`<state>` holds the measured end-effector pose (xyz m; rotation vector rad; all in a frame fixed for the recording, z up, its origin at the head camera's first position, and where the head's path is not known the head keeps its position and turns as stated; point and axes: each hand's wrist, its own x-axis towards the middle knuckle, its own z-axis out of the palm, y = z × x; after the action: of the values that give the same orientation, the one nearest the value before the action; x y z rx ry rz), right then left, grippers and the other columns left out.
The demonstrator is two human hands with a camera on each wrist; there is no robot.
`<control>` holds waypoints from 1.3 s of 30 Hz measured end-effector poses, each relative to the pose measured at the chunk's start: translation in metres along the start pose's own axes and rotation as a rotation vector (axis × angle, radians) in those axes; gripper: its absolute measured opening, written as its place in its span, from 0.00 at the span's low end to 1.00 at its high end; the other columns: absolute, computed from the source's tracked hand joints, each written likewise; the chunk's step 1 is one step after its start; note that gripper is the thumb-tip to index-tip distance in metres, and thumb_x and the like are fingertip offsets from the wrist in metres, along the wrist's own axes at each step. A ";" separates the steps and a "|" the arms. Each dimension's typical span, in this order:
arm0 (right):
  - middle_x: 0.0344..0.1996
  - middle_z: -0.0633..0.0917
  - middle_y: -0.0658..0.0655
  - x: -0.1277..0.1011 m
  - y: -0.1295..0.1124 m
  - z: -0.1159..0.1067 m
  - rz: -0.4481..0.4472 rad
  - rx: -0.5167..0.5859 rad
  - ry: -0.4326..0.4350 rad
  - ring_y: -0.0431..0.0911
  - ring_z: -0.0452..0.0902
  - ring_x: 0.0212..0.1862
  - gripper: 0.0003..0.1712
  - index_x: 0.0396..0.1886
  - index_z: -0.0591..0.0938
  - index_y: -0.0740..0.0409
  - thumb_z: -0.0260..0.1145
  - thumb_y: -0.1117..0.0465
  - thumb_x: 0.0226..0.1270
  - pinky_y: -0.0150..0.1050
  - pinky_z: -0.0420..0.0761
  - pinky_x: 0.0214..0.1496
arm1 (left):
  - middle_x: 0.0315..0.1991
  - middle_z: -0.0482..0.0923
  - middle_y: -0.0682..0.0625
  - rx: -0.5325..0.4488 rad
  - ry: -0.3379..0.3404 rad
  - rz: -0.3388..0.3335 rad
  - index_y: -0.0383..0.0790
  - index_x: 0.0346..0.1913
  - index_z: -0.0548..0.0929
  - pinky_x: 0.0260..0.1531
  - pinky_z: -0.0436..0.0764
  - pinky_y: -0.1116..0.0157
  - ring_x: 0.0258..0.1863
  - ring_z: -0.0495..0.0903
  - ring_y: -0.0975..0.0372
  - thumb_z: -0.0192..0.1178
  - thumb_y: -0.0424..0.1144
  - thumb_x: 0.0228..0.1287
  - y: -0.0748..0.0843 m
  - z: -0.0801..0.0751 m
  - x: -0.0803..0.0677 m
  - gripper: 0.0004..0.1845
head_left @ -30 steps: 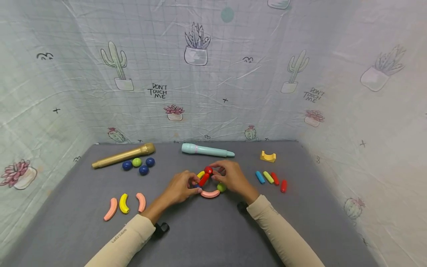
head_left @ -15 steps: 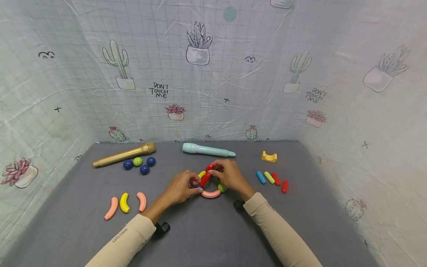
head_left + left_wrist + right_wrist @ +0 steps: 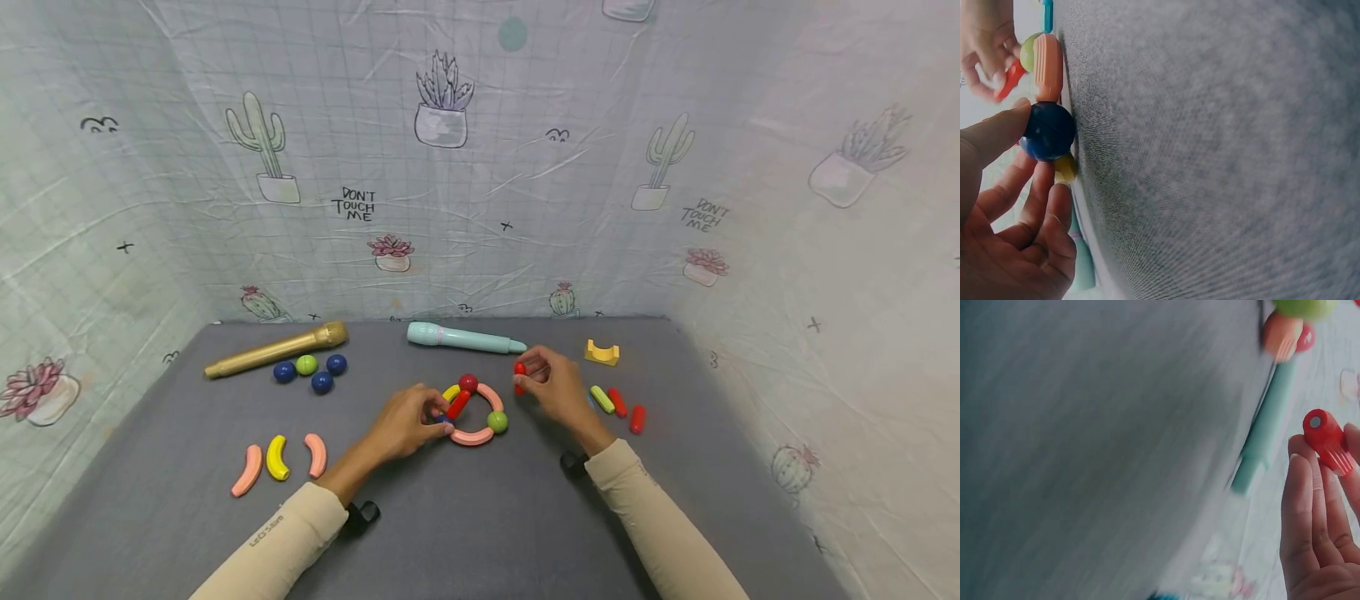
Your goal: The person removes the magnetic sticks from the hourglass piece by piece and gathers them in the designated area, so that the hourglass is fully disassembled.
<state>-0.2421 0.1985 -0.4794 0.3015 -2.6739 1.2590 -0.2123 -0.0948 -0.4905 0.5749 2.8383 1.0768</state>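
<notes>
While my left hand [image 3: 408, 423] covers the near-left arc of the ring of rods and balls [image 3: 472, 410], the dark blue ball [image 3: 1047, 131] there is almost hidden in the head view; the left wrist view shows it pinched between my thumb and curled fingers, touching a pink curved rod [image 3: 1048, 58]. My right hand [image 3: 552, 387], just right of the ring and apart from it, pinches a short red rod [image 3: 520, 377] between thumb and fingertips [image 3: 1300, 487], the other fingers loosely bent. That wrist view is blurred; only a teal pen [image 3: 465, 337], a green ball and a pink rod end can be made out, and the palm is cut off at the frame edge. Part of the row of loose rods [image 3: 617, 402] lies behind my right hand, so its blue member is barely seen. No container holds anything; all pieces lie directly on the grey mat [image 3: 465, 517].
</notes>
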 end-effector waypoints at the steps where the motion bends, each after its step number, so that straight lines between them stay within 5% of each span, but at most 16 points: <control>1: 0.41 0.89 0.54 -0.002 0.004 -0.005 0.004 -0.020 -0.002 0.45 0.86 0.37 0.15 0.52 0.87 0.50 0.78 0.60 0.68 0.40 0.86 0.39 | 0.36 0.80 0.52 0.002 -0.001 -0.002 0.46 0.45 0.90 0.35 0.73 0.68 0.31 0.73 0.65 0.80 0.44 0.61 -0.001 0.000 0.000 0.13; 13: 0.38 0.93 0.59 -0.015 0.047 -0.043 -0.067 -0.402 -0.025 0.53 0.90 0.40 0.14 0.46 0.89 0.59 0.82 0.65 0.61 0.52 0.87 0.45 | 0.36 0.80 0.52 0.008 -0.001 0.011 0.46 0.44 0.90 0.35 0.73 0.67 0.32 0.73 0.65 0.80 0.44 0.61 -0.003 -0.001 -0.001 0.13; 22: 0.33 0.92 0.59 -0.017 0.038 -0.049 -0.090 -0.534 0.044 0.51 0.88 0.35 0.16 0.42 0.91 0.62 0.85 0.65 0.54 0.52 0.85 0.41 | 0.35 0.79 0.53 0.011 0.000 0.012 0.46 0.44 0.90 0.34 0.73 0.67 0.31 0.73 0.65 0.80 0.44 0.61 -0.003 0.000 0.000 0.12; 28: 0.33 0.92 0.54 -0.016 0.012 -0.018 -0.163 -0.343 0.092 0.45 0.88 0.33 0.11 0.44 0.92 0.58 0.81 0.60 0.63 0.45 0.86 0.38 | 0.35 0.80 0.53 0.017 0.000 0.017 0.46 0.44 0.90 0.34 0.73 0.67 0.31 0.73 0.65 0.80 0.44 0.61 -0.002 -0.001 -0.001 0.13; 33: 0.37 0.91 0.50 -0.017 -0.024 0.013 -0.187 -0.102 -0.063 0.40 0.86 0.36 0.15 0.52 0.90 0.56 0.75 0.53 0.73 0.37 0.85 0.40 | 0.36 0.80 0.53 0.020 0.008 0.023 0.47 0.44 0.90 0.35 0.74 0.67 0.31 0.73 0.65 0.80 0.44 0.61 -0.002 -0.001 -0.002 0.12; 39: 0.42 0.92 0.49 -0.016 -0.052 0.041 -0.191 -0.001 -0.221 0.39 0.87 0.41 0.21 0.58 0.88 0.56 0.75 0.51 0.72 0.34 0.85 0.44 | 0.36 0.81 0.52 0.028 0.014 0.045 0.46 0.44 0.90 0.35 0.74 0.67 0.31 0.74 0.66 0.80 0.44 0.61 -0.001 -0.001 -0.002 0.12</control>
<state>-0.2164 0.1366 -0.4706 0.7161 -2.7421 1.2306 -0.2112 -0.0971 -0.4907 0.6384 2.8700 1.0531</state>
